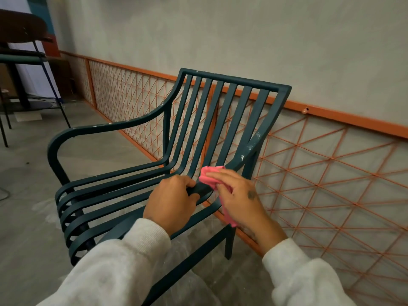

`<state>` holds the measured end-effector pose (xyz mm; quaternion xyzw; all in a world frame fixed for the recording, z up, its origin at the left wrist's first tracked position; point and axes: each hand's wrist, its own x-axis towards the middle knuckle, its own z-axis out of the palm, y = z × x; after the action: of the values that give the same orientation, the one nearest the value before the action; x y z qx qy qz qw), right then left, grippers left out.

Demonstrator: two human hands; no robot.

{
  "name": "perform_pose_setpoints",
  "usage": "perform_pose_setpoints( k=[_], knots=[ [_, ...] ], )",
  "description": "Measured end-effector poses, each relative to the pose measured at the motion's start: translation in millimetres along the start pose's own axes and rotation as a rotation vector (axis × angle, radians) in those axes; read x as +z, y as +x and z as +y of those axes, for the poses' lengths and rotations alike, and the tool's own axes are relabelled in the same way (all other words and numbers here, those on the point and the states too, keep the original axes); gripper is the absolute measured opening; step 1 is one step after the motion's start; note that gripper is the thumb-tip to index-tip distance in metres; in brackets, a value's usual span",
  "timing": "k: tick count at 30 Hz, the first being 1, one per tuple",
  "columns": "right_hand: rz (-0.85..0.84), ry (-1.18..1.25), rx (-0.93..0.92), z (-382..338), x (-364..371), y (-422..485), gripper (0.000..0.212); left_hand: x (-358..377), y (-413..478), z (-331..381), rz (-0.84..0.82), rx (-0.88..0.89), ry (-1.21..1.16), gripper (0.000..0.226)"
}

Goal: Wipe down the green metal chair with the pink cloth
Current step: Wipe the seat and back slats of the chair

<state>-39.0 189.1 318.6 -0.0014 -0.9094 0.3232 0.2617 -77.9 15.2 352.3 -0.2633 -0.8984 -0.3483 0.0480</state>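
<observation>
Left hand (171, 200) grips near armrest (199, 189) of dark green slatted metal chair (229, 120); right hand (240, 195) holds crumpled pink cloth (208, 177) against it just beyond. Speckled stretch continues ahead-right.

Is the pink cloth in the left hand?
No, the right hand holds the pink cloth on the green chair; the left hand grips only its armrest.

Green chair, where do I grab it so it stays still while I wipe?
Grab the near armrest from above, as the left hand does: it is a narrow bar that fingers wrap round, close beside the pink cloth in the right hand.
</observation>
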Motion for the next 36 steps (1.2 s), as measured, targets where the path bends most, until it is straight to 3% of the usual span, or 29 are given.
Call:
perform_pose_setpoints(
  k=[5, 12, 16, 19, 25, 29, 32, 36],
  knots=[
    [-0.091, 0.052, -0.054, 10.1, -14.0, -11.0, 0.043, 1.5, 0.4, -0.3, 0.000, 0.001, 0.019, 0.023],
    [0.063, -0.130, 0.028, 19.0, -9.7, 10.4, 0.038, 1.1, -0.8, 0.3, 0.016, 0.004, 0.017, 0.027],
    [-0.025, 0.026, -0.062, 4.1, 9.5, -14.8, 0.041, 2.0, -0.5, -0.3, 0.013, 0.020, 0.017, 0.022],
    [-0.056, 0.184, -0.013, 16.2, -5.4, -11.5, 0.041, 2.5, -0.8, 0.0, 0.016, 0.016, 0.025, 0.022],
    [0.166, 0.032, 0.061, 13.5, -2.8, 6.8, 0.036, 2.3, -0.8, 0.0, 0.035, 0.029, 0.038, 0.023],
    [0.088, 0.177, -0.057, -1.1, 20.1, -21.1, 0.038, 4.5, 0.3, -0.6, 0.048, 0.049, 0.045, 0.018],
    [-0.016, 0.278, -0.021, 16.8, 1.7, -16.4, 0.039, 5.9, 0.8, -1.0, 0.045, 0.050, 0.046, 0.018],
    [0.108, 0.169, 0.013, 33.3, -20.7, 6.4, 0.037, 5.4, 1.5, -1.2, 0.064, 0.039, 0.041, 0.023]
  ],
)
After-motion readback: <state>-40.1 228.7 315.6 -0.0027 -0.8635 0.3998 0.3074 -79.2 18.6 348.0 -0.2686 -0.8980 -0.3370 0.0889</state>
